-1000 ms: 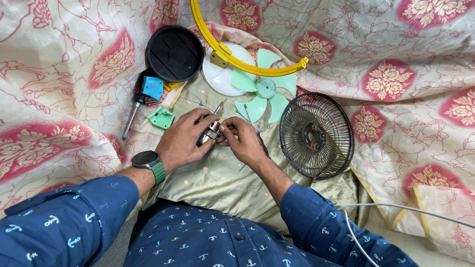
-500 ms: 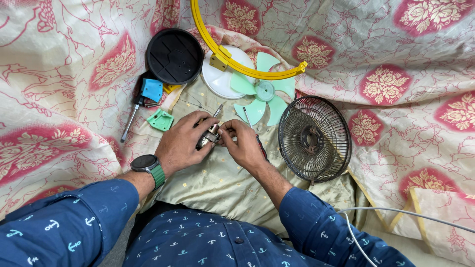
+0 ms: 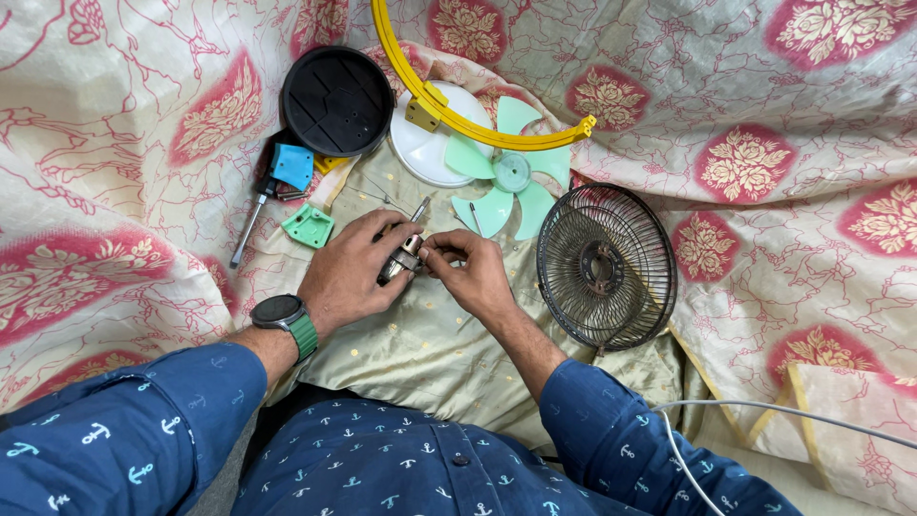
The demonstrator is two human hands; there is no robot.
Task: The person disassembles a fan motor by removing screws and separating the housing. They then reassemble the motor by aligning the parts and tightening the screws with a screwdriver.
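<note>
This looks like a home, with work done on a bed or floor rather than in a workshop. A flowered cream-and-red bedsheet point(image 3: 764, 124) covers everything, and fan parts point(image 3: 506, 177) and a screwdriver point(image 3: 250, 225) lie loose on it.

A cream bedsheet point(image 3: 783, 115) with red flowers carries everything. Toward its far edge lie a black round base point(image 3: 336, 100), a white disc point(image 3: 432, 153), green fan blades point(image 3: 511, 182) and a screwdriver point(image 3: 250, 225); a wire grille point(image 3: 606, 268) lies right.
</note>
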